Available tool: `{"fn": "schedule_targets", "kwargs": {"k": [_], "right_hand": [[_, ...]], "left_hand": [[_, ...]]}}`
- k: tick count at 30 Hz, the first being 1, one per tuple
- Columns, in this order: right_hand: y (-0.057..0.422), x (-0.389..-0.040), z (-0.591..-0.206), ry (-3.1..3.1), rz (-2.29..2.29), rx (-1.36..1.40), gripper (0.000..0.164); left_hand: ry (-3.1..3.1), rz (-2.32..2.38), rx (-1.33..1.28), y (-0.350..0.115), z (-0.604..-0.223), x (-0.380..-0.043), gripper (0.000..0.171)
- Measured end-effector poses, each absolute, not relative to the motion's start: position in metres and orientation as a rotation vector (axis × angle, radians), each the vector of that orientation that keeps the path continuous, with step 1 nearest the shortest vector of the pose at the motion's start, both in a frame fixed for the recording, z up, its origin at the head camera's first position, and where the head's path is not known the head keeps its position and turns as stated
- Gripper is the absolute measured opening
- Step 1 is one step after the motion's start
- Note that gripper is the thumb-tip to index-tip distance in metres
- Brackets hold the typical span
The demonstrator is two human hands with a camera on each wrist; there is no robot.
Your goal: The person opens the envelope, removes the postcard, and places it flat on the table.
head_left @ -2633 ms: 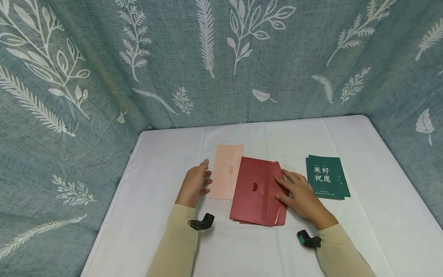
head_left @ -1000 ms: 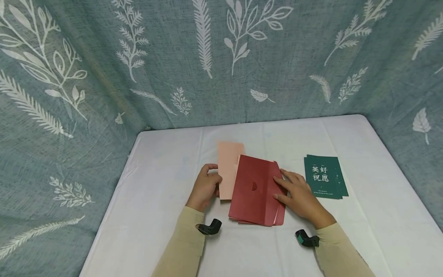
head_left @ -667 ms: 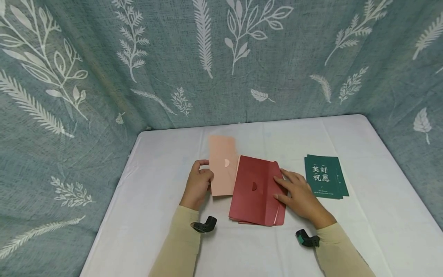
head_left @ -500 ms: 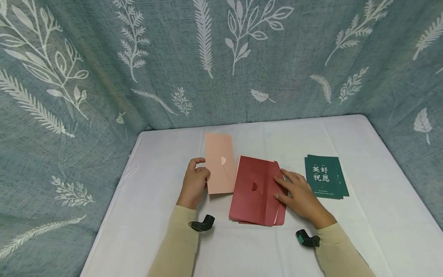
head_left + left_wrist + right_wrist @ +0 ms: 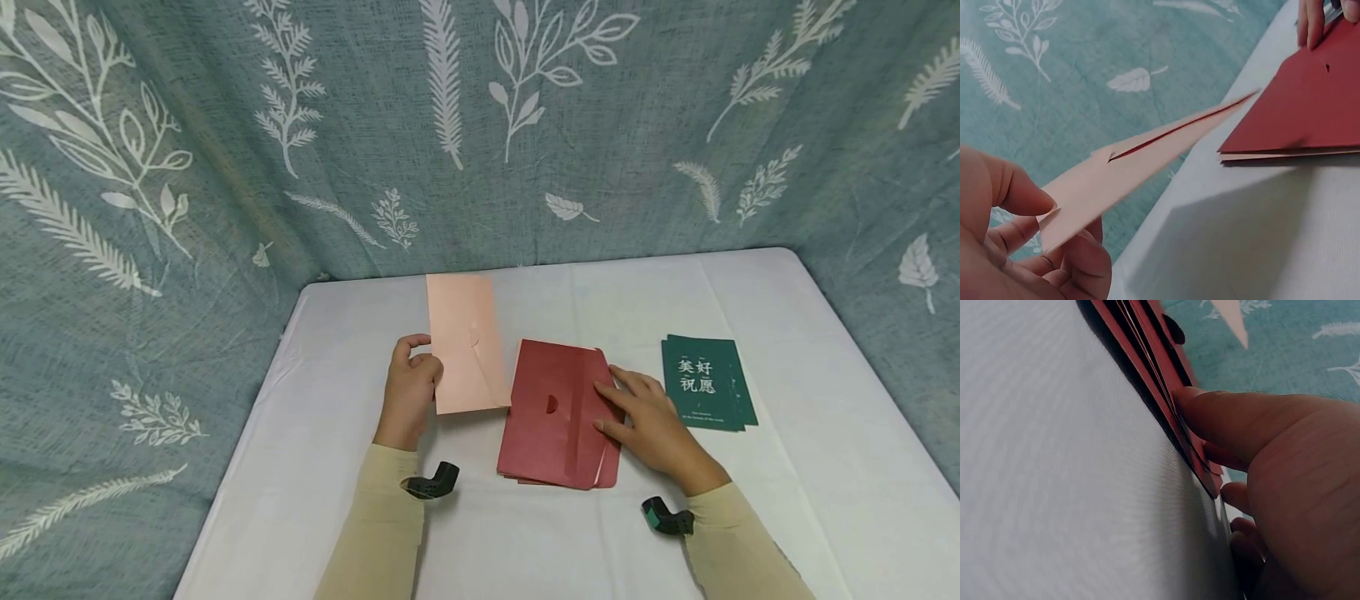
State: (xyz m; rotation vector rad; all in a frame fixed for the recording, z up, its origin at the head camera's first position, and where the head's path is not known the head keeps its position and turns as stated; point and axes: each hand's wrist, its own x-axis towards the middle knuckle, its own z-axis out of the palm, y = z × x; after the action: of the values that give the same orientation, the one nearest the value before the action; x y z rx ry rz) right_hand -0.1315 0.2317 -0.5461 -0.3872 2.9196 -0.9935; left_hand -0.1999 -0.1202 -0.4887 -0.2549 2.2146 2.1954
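Note:
My left hand (image 5: 408, 383) pinches the left edge of a pale pink envelope (image 5: 465, 343) and holds it lifted above the white table (image 5: 360, 333); in the left wrist view the pink envelope (image 5: 1141, 162) slants up from my thumb and fingers (image 5: 1019, 194). My right hand (image 5: 648, 421) lies flat with straight fingers on the right side of a stack of dark red envelopes (image 5: 551, 412). In the right wrist view the thumb (image 5: 1241, 419) presses the red stack's (image 5: 1147, 356) edge.
A small pile of dark green cards (image 5: 705, 382) with white characters lies right of the red stack. A teal leaf-print cloth (image 5: 480, 125) walls the table on three sides. Black wrist cameras (image 5: 427, 483) sit on both sleeves.
My left hand took hold of the pink envelope, lifted it off the table and carried it up and to the left, away from the red stack. The right hand stayed still.

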Motion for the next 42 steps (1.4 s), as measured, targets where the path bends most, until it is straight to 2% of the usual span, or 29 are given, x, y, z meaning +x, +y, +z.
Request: {"fn": "schedule_targets", "kwargs": {"k": [12, 42], "right_hand": [[0.231, -0.131, -0.545, 2.916, -0.996, -0.38, 0.063], [0.23, -0.13, -0.547, 2.925, -0.993, -0.383, 0.064]], "left_hand": [[2.142, 2.147, -0.202, -0.105, -0.488, -0.195, 0.055], [2.096, 1.879, -0.033, -0.072, -0.523, -0.177, 0.045]]}}
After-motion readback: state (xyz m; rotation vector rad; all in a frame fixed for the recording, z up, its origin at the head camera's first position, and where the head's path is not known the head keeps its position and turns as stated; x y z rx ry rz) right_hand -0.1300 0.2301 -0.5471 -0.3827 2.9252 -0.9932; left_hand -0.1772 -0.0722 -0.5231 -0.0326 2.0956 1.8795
